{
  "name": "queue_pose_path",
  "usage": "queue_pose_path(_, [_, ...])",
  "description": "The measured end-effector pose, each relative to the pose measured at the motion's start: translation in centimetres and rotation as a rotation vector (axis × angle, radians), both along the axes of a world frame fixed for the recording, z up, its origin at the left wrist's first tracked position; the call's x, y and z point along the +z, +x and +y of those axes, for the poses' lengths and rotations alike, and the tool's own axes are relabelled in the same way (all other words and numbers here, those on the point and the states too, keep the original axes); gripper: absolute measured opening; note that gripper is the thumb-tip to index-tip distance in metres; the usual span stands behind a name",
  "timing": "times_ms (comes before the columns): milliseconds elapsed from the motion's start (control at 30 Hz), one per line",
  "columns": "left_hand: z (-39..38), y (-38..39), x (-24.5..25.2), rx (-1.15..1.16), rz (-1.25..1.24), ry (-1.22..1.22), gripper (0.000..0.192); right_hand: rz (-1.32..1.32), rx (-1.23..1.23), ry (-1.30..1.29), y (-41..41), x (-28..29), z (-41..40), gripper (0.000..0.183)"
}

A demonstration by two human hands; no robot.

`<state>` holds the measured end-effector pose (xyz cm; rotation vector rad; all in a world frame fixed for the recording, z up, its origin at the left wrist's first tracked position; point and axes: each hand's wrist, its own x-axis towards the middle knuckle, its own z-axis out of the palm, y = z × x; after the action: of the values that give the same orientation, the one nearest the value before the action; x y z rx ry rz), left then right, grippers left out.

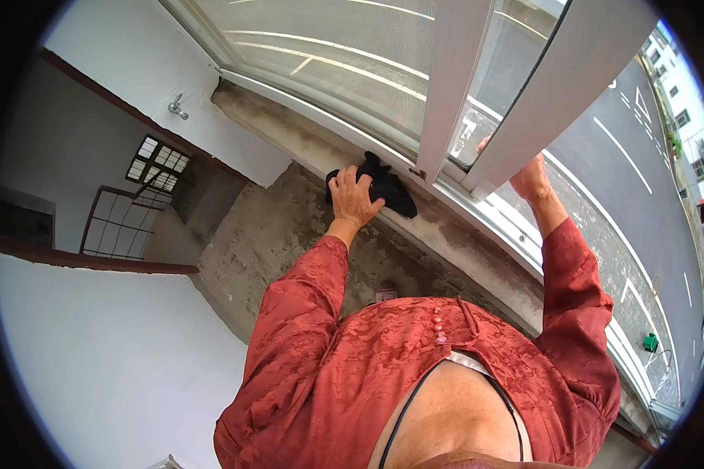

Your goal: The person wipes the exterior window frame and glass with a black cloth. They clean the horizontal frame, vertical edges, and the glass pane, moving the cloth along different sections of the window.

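On the concrete ledge (446, 234) below the window lies a bunched black cloth (396, 193). My left hand (352, 196) is on top of it, with the fingers curled over the cloth and the thumb pointing right. My right hand (530, 177) grips the white frame (554, 111) of a sliding window sash. Its fingertips show through the glass on the other side of the frame, and the frame hides the middle of the fingers. Beside this sash stands another upright white frame (452, 82), with a mesh screen (340, 64) left of it.
A white window track (498, 220) runs along the ledge. Outside is a road (628, 152) with white markings and a green object (650, 342). A metal tap (178, 107) juts from the white wall at left. Beyond a doorway are a metal railing (117, 220) and a barred window (157, 164).
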<state>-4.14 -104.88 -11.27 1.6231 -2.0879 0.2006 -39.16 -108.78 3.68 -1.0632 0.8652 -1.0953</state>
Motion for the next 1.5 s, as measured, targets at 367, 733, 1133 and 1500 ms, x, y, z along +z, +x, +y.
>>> queue_pose_path(367, [-0.5, -0.1, -1.0, 0.026, -0.04, -0.046, 0.052, 0.074, -0.196, -0.09, -10.1, 0.5, 9.4, 0.027])
queue_pose_path(733, [-1.6, 0.9, -2.7, 0.052, -0.145, -0.018, 0.05, 0.176, -0.201, 0.058, -24.3, 1.3, 19.2, 0.075])
queue_pose_path(1133, [-1.8, 1.7, -3.6, 0.121, -0.234, 0.008, 0.051, -0.087, -0.754, -0.019, -41.9, -2.4, 34.4, 0.057])
queue_pose_path(1500, [-1.8, 1.9, -3.6, 0.135, -0.258, 0.012, 0.052, 0.011, -1.633, -0.225, -43.4, -7.0, 42.6, 0.06])
